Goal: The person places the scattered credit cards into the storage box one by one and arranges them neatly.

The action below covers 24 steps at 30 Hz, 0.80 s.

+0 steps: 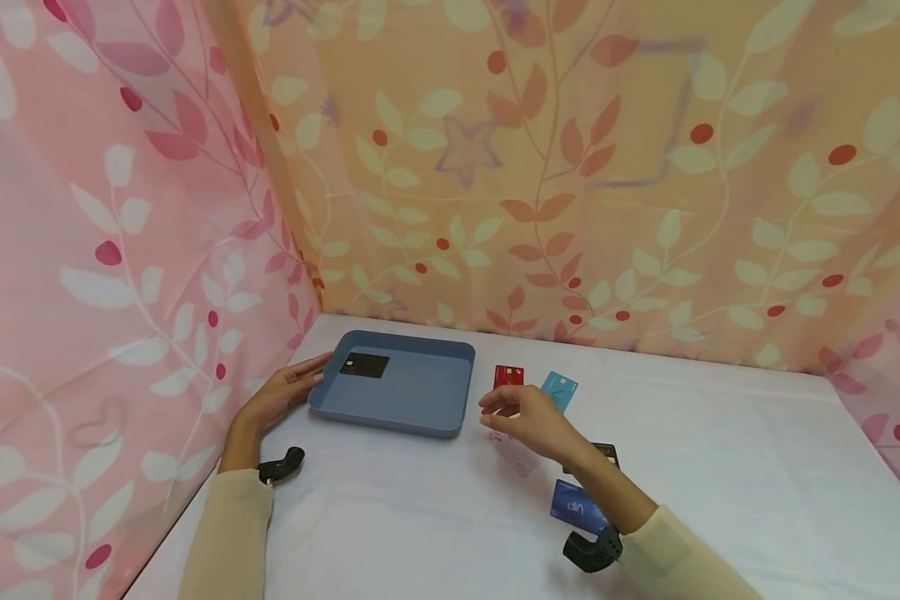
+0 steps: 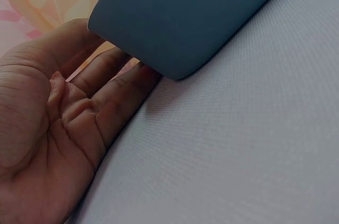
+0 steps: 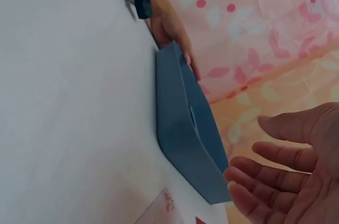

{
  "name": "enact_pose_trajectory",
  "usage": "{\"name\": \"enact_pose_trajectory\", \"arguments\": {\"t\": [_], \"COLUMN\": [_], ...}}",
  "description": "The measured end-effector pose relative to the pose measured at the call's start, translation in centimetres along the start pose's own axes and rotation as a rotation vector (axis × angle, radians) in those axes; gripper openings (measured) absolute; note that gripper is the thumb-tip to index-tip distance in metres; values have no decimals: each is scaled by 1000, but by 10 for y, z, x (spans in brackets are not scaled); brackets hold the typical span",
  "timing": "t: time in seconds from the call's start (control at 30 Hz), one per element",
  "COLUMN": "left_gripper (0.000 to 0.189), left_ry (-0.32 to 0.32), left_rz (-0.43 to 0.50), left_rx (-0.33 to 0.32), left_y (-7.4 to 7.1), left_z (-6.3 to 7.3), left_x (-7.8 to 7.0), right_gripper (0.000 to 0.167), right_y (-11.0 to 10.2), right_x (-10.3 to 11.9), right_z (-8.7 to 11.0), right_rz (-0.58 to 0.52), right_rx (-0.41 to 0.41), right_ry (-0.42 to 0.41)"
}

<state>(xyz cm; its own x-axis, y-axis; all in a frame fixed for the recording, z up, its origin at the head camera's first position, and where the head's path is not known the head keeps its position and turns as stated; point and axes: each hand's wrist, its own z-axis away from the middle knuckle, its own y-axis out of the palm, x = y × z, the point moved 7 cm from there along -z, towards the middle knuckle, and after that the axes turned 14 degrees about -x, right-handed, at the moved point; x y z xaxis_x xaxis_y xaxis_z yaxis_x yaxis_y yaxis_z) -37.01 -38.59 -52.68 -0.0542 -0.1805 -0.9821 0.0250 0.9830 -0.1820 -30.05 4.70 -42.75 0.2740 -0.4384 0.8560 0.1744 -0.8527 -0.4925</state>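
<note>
A blue-grey tray [image 1: 420, 392] lies on the white cloth with a black card [image 1: 365, 366] inside, near its back left. My left hand [image 1: 281, 396] rests against the tray's left side; in the left wrist view its fingers reach along the outer wall. My right hand [image 1: 528, 419], holding nothing, hovers right of the tray with loosely bent fingers and the thumb apart from them. Beneath and behind it are a red card [image 1: 508, 376], a light blue card [image 1: 559, 390] and a pale pink card [image 1: 517, 458], each partly covered by the hand in the head view.
Under the right forearm lie another black card [image 1: 607, 452], mostly covered, and a dark blue card [image 1: 576, 505] marked VIP. Patterned cloth walls, a pink one [image 1: 157, 292] on the left and an orange one [image 1: 630, 250] behind, border the white tabletop [image 1: 390, 517].
</note>
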Motion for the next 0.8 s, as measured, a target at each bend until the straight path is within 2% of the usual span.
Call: {"name": "enact_pose_trajectory", "arguments": {"t": [0.27, 0.57, 0.8], "left_gripper": [56, 56, 54], "left_ry": [-6, -14, -15], "left_rz": [-10, -4, -24], "left_rx": [3, 4, -3], "left_y": [0, 2, 3], "left_z": [0, -1, 2], "left_x": [-3, -3, -4], "right_gripper": [30, 36, 41], "right_y": [-4, -15, -14], "right_x": [-17, -35, -43], "right_z": [16, 27, 29], "right_rz": [127, 320, 381], "right_rx": [-37, -164, -172], "right_ry": [-39, 14, -1]}}
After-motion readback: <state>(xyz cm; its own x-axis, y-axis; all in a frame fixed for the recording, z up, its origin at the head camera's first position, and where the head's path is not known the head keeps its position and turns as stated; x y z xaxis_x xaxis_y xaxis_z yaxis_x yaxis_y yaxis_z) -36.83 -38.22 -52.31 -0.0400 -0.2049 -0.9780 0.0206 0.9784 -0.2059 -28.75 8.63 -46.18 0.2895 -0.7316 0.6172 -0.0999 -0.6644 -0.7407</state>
